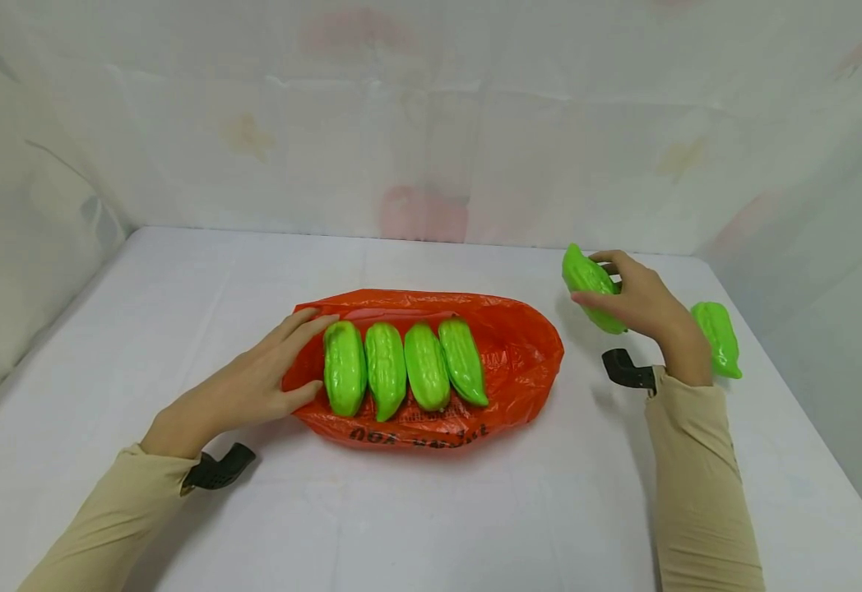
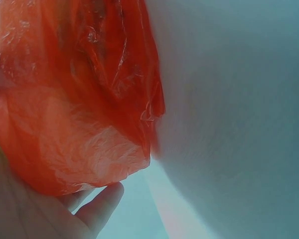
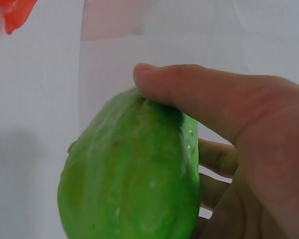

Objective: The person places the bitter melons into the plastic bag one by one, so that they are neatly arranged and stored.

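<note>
My right hand (image 1: 641,300) grips a green ridged gourd (image 1: 592,288) above the right back of the table, thumb along the near side and fingers behind. In the right wrist view the gourd (image 3: 129,174) fills the lower middle, under the thumb. A red plastic bag (image 1: 516,353) lies spread at the table's centre, with several similar gourds (image 1: 386,370) in a row on it. My left hand (image 1: 253,382) touches the bag's left end, fingers and thumb spread around the edge beside the leftmost gourd. In the left wrist view the bag (image 2: 74,124) hides part of that hand.
Another green gourd (image 1: 716,337) lies at the table's right edge, beyond the right wrist. Black camera mounts (image 1: 220,467) stick out from both wrists. A pale patterned sheet (image 1: 431,123) hangs behind the white table (image 1: 431,518) and along its sides.
</note>
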`<state>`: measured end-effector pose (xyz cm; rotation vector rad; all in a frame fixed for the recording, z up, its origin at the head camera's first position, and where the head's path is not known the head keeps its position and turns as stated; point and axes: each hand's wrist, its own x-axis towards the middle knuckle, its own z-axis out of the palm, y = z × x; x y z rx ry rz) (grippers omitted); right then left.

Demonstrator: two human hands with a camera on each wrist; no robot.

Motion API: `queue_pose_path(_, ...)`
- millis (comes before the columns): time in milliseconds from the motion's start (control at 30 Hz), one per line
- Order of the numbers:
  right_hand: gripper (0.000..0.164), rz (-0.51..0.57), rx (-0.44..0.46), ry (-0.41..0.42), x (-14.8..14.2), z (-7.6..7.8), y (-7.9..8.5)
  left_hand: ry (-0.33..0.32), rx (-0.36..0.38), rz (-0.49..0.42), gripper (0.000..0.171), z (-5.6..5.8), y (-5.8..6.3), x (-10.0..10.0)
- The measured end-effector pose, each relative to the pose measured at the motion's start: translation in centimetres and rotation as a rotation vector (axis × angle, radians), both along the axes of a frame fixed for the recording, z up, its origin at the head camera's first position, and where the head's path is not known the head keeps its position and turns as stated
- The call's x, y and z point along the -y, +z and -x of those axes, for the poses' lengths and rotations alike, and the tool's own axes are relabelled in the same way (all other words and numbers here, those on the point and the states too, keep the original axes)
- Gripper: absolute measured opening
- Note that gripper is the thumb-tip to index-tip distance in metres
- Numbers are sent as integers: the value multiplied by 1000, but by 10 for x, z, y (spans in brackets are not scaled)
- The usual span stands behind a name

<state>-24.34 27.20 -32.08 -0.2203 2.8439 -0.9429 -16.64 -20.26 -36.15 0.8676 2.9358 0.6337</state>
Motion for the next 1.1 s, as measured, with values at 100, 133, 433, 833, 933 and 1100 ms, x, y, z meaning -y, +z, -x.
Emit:
queue_pose_path(100,80,1,-19,5,4,-3,4,-1,-2,-1,76,0,0,0)
queue_pose_path(133,79,2,-24,4,5,-4,5,0,-1,-1,76,0,0,0)
queue_pose_path(433,77,32,-49,15,17,-14,17,-10,-12,-6,76,1,-1,1)
queue_pose_path(833,71,93,-118,33,37,-29,30,22,17,8,76,0,-1,1)
queue_pose_path(933,71,106,-132,41,43,-32,33,21,18,7,76,0,-1,1)
queue_pose_path(1100,70,123,-148,59,51,-38,37,8,6,1,76,0,-1,1)
